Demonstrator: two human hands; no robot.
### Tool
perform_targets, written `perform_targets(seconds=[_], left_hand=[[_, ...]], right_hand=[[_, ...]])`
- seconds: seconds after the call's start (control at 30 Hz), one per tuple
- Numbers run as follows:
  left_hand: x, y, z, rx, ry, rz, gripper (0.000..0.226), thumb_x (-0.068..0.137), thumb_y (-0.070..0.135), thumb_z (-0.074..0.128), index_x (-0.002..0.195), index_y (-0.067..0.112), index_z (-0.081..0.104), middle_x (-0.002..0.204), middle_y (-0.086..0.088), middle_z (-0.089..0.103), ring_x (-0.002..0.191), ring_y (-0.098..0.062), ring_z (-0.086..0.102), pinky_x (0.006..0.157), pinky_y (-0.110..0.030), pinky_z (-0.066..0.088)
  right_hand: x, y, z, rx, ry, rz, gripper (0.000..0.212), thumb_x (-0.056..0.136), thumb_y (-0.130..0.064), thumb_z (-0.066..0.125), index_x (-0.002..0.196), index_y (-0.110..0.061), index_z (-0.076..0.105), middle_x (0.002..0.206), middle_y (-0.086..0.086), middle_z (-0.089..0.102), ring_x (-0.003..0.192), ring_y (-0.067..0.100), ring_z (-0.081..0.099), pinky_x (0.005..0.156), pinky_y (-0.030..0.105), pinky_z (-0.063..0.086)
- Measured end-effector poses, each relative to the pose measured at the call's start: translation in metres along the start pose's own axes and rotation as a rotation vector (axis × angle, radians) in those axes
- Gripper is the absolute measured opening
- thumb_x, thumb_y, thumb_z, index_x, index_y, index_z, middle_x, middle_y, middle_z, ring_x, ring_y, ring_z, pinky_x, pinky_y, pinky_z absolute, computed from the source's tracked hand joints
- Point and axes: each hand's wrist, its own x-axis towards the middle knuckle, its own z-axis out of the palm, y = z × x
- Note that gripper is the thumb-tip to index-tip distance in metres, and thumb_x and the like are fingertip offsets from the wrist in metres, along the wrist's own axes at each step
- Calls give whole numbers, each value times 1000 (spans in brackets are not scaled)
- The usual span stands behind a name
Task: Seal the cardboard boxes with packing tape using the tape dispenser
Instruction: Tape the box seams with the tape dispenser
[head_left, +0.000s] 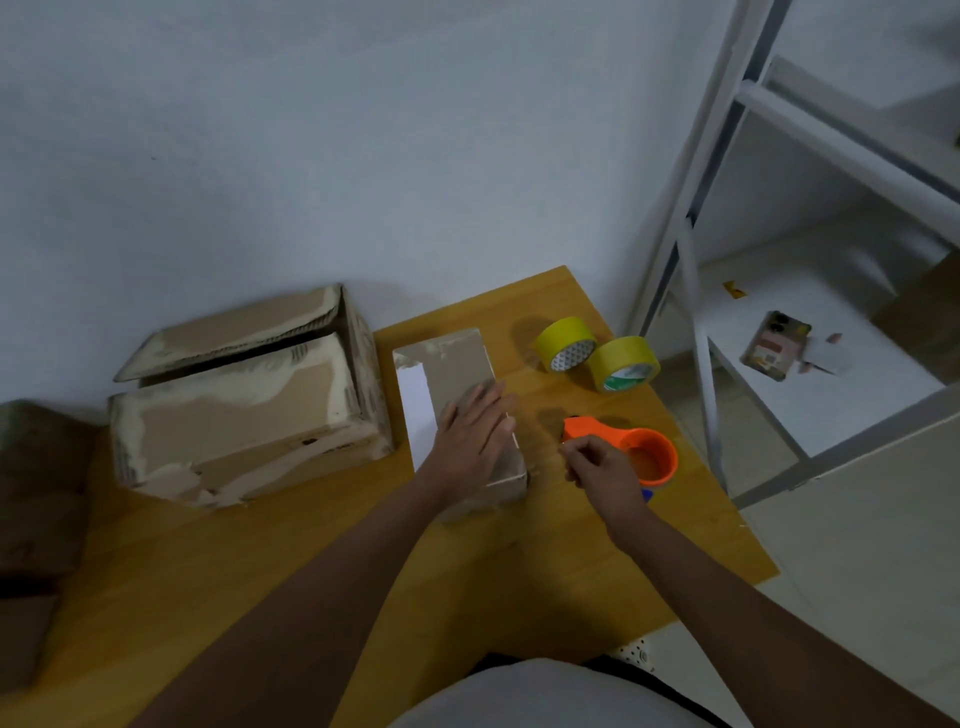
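Your left hand (475, 426) lies flat, fingers straight, on the small box (457, 410) in the middle of the table (291, 561). Your right hand (602, 470) is curled, fingertips pinched together just beside the orange dispenser (631, 452); it may be pulling the tape end, but the clear tape is too faint to tell, so you cannot say for certain what it holds. The dispenser sits on the table right of the box, near the right edge.

What could go wrong, as a judgement: if the tape end is loose, it may fold back and stick to itself or to your fingers. If you pull without weight on the dispenser, it could slide toward the box or off the near right edge. Ease your left hand's pressure and the small box may skid.

The big box (249, 400) stands left, top flaps open, close to the small one, so there is little room to swing left. Two yellow rolls (597, 353) lie behind the dispenser, touching each other. The table ends just right of the dispenser, with a white shelf frame (696, 322) beyond. Open room lies toward you, on the bare near tabletop.
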Motion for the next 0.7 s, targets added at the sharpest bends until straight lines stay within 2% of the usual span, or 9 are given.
perform_targets(seconds=[0.07, 0.13, 0.2, 0.27, 0.43, 0.57, 0.7], left_hand=[[-15, -9, 1, 127, -36, 50, 50, 107, 39, 18, 156, 29, 20, 164, 15, 3, 146, 3, -16, 120, -34, -11], [-31, -16, 5, 280, -62, 96, 55, 104, 46, 9, 157, 32, 9, 162, 18, -8, 146, -1, -23, 120, -35, -15], [-35, -17, 9, 376, -45, 98, 59, 101, 50, 2, 157, 32, 4, 163, 15, -11, 147, -5, -24, 120, -37, -14], [-35, -15, 10, 442, -14, 98, 61, 100, 52, -2, 158, 31, 3, 164, 13, -9, 149, -9, -21, 122, -39, -10], [-36, -17, 11, 450, -13, 118, 68, 98, 61, 0, 158, 31, 6, 165, 12, -5, 150, -10, -17, 122, -43, -6], [-34, -18, 10, 464, -32, 132, 76, 93, 70, 1, 158, 30, 3, 165, 12, -8, 150, -11, -18, 122, -47, -5], [-35, -19, 10, 537, -25, 149, 77, 94, 70, 8, 158, 28, 5, 165, 9, -5, 151, -16, -13, 123, -48, 0]], right_hand=[[-1, 0, 0, -40, 12, -15, 16, 96, -17, 59, 83, -8, 64, 68, 2, 60, 58, 2, 53, 56, 14, 43], [-3, 1, 1, -88, 18, -33, 15, 96, -17, 59, 86, -7, 65, 70, 3, 61, 64, 9, 55, 59, 19, 44], [-6, 1, 1, -121, 41, -67, 15, 95, -18, 59, 88, -7, 65, 72, 3, 62, 66, 12, 54, 63, 26, 44], [-7, -1, -2, -122, 75, -104, 14, 95, -18, 61, 85, -8, 65, 72, 2, 61, 65, 11, 52, 61, 28, 41], [-11, -3, -4, -123, 81, -135, 15, 95, -17, 61, 87, -5, 65, 75, 6, 62, 68, 14, 52, 64, 34, 41], [-12, -6, -4, -104, 68, -136, 15, 95, -17, 60, 86, -6, 65, 73, 4, 61, 65, 10, 51, 62, 29, 40], [-13, -8, -5, -86, 69, -132, 15, 94, -17, 61, 86, -5, 66, 77, 10, 64, 69, 13, 53, 66, 33, 42]])
